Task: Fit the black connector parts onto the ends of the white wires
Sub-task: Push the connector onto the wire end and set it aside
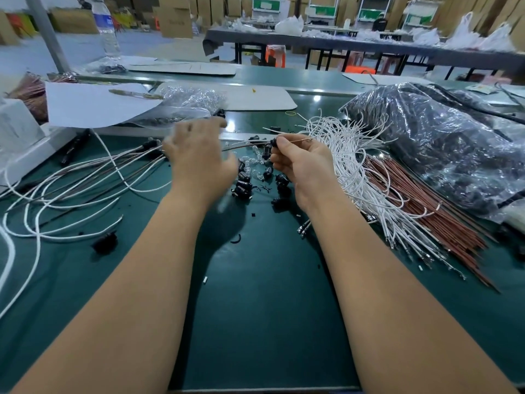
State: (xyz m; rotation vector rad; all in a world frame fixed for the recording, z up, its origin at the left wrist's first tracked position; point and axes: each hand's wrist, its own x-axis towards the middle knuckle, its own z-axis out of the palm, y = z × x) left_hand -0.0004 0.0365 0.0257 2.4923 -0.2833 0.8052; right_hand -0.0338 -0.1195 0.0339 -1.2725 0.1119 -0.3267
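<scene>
My right hand pinches a small black connector between thumb and fingers above the green table; a thin wire end pokes out to the right of the fingertips. A wire runs left from the connector toward my left hand, which is blurred, fingers spread, palm down; I cannot see anything held in it. Several loose black connectors and small clear bulbs lie between the hands. A bundle of white wires lies to the right. Finished wires with black ends spread on the left.
Brown-red wires lie beside the white bundle. A large plastic bag of black parts fills the right. A clear bag, white sheets and a water bottle stand at the back left. One black connector lies apart, front left.
</scene>
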